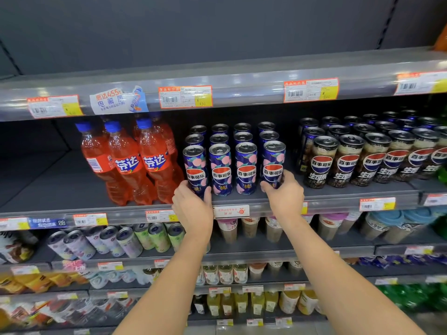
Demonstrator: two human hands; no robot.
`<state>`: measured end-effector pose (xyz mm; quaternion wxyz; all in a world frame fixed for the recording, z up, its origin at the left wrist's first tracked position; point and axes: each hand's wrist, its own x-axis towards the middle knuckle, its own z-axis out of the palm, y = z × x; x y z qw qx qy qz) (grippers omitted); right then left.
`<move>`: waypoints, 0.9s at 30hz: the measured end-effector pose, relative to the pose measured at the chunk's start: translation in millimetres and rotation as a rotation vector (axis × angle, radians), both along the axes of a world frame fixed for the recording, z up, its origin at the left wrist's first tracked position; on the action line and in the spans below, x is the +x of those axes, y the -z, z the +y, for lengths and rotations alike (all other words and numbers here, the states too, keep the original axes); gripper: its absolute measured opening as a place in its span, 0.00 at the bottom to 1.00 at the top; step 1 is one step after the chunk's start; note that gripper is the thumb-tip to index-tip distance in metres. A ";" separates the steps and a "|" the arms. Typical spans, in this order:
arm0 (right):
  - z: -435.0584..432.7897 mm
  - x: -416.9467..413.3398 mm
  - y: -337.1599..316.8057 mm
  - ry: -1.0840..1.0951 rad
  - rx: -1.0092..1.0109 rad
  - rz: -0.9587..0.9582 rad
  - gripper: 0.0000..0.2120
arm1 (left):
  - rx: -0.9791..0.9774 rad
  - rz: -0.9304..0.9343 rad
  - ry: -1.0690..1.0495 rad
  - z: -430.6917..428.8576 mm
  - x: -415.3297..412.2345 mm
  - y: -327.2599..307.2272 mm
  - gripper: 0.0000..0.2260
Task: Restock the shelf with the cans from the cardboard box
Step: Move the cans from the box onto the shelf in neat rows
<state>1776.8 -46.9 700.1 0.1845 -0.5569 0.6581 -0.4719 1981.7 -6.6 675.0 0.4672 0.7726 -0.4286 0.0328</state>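
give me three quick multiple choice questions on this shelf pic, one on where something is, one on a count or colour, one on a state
1. What stands just left of the blue peach cans on their shelf?
A. dark cola cans
B. orange soda bottles
C. green bottles

2. How many peach cans make up the front row?
A. two
B. four
C. six

3. What are the hands doing?
A. both hang free of the shelf
B. only one touches a can
C. each grips an end can of the front row

Answers:
1. B, the orange soda bottles with blue caps stand to the left; the dark cola cans are on the right.
2. B, four cans stand side by side at the shelf edge.
3. C, the left hand wraps the leftmost can and the right hand wraps the rightmost can.
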 end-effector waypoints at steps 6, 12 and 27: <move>1.2 -0.3 2.3 -0.017 -0.010 0.005 0.27 | 0.019 -0.021 -0.004 0.1 -0.6 -0.3 0.23; 2.7 -2.2 0.6 -0.039 -0.002 0.001 0.27 | 0.028 -0.009 0.008 -0.2 2.0 -0.1 0.23; 2.5 -5.5 0.5 -0.080 -0.001 0.034 0.23 | 0.021 0.006 0.020 2.1 2.5 -1.3 0.24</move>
